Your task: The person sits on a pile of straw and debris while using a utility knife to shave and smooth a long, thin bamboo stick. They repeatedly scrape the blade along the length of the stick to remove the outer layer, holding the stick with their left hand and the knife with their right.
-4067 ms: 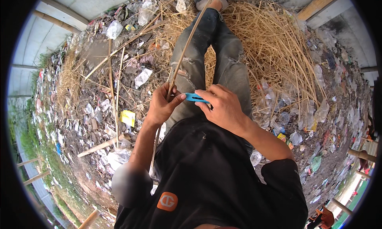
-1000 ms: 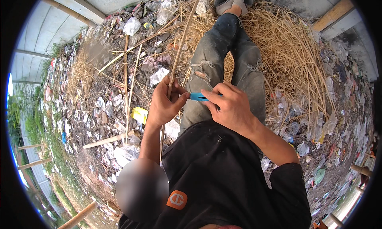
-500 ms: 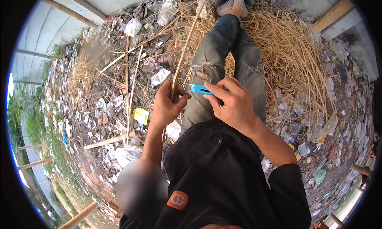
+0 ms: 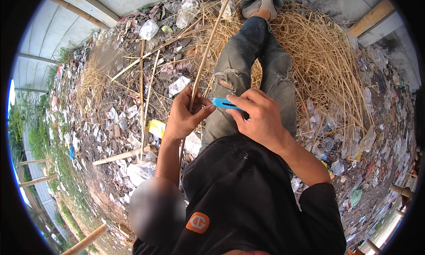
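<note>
Two closed grips: left hand [image 4: 188, 115] around a long strip [image 4: 208, 51], right hand [image 4: 261, 115] around a blue cutter [image 4: 222, 103] beside the left thumb; seemingly a blade step, calling for steadiness.

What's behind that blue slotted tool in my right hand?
Behind the blue slotted tool, the worn trouser leg shows around its uncovered end. The cloth directly behind the tool is hidden, and your right hand covers its other end.
</note>
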`<state>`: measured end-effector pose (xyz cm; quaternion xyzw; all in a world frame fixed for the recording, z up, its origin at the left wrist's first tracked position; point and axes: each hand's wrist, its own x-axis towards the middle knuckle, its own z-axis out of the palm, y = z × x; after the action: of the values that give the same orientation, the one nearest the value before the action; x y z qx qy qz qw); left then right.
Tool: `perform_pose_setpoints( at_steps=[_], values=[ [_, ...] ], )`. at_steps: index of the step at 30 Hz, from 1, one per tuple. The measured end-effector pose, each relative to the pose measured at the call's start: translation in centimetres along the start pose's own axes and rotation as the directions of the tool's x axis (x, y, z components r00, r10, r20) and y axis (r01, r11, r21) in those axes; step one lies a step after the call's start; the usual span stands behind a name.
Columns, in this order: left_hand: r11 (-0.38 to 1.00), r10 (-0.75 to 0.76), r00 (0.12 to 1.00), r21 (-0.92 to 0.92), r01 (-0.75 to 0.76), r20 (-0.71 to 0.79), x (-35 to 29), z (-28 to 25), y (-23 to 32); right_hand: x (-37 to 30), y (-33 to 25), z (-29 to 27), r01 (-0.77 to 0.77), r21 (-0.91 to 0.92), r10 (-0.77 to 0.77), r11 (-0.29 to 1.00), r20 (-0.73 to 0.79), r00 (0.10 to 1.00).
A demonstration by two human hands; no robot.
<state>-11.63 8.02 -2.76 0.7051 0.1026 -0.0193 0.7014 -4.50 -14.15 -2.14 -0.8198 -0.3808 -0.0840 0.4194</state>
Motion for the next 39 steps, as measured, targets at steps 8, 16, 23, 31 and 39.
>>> perform_pose_setpoints(
  at_steps=[8,16,23,31,39],
  values=[
    [0.999,0.027,0.999,0.027,-0.026,-0.022,0.3,-0.4,-0.6,-0.1,-0.1,0.0,-0.031,0.032,0.030,0.999,0.042,0.999],
    [0.999,-0.002,1.000,0.051,0.003,-0.012,0.5,-0.6,-0.9,-0.3,-0.1,0.1,-0.057,0.009,0.056,0.998,0.092,0.994],
    [0.997,-0.010,0.998,0.082,0.014,-0.060,0.4,-0.1,-0.7,-0.5,-0.2,0.5,-0.051,0.002,0.051,0.999,0.068,0.996],
    [0.907,0.051,0.973,0.419,0.050,-0.227,0.1,0.9,0.5,-1.0,-0.6,2.1,-0.083,-0.006,0.083,0.997,-0.007,0.997],
    [0.863,0.118,0.879,0.485,0.140,-0.463,-0.2,-2.7,-0.3,-0.9,-0.1,0.4,-0.095,0.139,0.099,0.986,-0.024,0.995]
  ],
)
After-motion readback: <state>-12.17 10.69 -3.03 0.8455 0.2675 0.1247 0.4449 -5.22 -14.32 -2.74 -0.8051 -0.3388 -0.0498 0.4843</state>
